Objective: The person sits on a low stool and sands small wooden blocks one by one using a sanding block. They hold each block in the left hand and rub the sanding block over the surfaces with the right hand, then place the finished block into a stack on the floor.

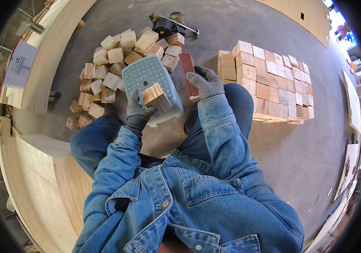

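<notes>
My left hand [137, 110], in a grey glove, holds a plywood block [157, 97] with layered edges against the top of a pale blue plastic stool [146, 75]. My right hand [205, 82], also gloved, grips a flat reddish-brown sanding block [188, 69] beside the stool's right edge. Both sleeves are blue denim. The stool stands between my knees on the grey floor.
A loose heap of wooden blocks [108, 71] lies left of and behind the stool. Neatly stacked blocks [269, 84] stand to the right. A dark power tool [167, 24] sits beyond the heap. Plywood sheets [49, 177] lean at the left, with more boards at the right edge.
</notes>
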{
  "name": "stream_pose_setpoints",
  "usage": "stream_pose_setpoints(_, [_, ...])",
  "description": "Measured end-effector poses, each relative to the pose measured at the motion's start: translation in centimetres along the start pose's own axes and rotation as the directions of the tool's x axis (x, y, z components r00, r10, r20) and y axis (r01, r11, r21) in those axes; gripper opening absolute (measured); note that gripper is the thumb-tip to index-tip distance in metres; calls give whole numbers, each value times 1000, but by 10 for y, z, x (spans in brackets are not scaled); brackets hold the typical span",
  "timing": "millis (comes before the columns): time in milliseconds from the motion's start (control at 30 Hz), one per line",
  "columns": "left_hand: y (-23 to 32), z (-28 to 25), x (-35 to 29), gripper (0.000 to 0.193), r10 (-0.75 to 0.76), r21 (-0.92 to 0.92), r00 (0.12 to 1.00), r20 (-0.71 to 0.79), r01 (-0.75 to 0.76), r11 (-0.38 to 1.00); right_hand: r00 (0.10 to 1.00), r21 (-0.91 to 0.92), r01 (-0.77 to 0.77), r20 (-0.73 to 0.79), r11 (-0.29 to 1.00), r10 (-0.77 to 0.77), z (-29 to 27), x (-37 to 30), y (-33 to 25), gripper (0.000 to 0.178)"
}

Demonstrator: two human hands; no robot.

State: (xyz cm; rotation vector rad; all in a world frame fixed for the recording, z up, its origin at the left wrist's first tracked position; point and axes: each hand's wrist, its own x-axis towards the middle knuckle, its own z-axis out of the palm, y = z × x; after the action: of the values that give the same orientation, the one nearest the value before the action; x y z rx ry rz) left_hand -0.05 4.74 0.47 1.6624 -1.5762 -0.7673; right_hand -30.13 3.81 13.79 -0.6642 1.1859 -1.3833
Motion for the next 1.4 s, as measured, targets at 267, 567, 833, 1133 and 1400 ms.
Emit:
stream_pose_setpoints(267, [4, 17, -7, 111, -44, -379, 932, 360, 189, 906, 1000, -52, -10, -16, 999, 9, -8, -6, 5, 55])
stream_pose_setpoints(567, [18, 17, -17, 118, -80, -387, 921, 381, 238, 891, 1000, -222, -8, -9, 975, 6, -5, -8, 8, 55])
stream_pose_setpoints(833, [10, 13, -24, 116, -50, -436, 964, 261, 163, 885, 996, -456, 86, 49, 886, -71, -1, 3, 32, 56])
stream_pose_setpoints(1133, [30, -36, -16, 124, 329, 190, 939, -96, -307, 933, 969, -769, 246, 206, 591, -135, 15, 4, 46, 58])
stream_pose_setpoints(1400, [45, -58, -23, 115, 426, 247, 895, -132, -387, 888, 965, -897, 235, 262, 374, 23, 45, 1, 57, 60])
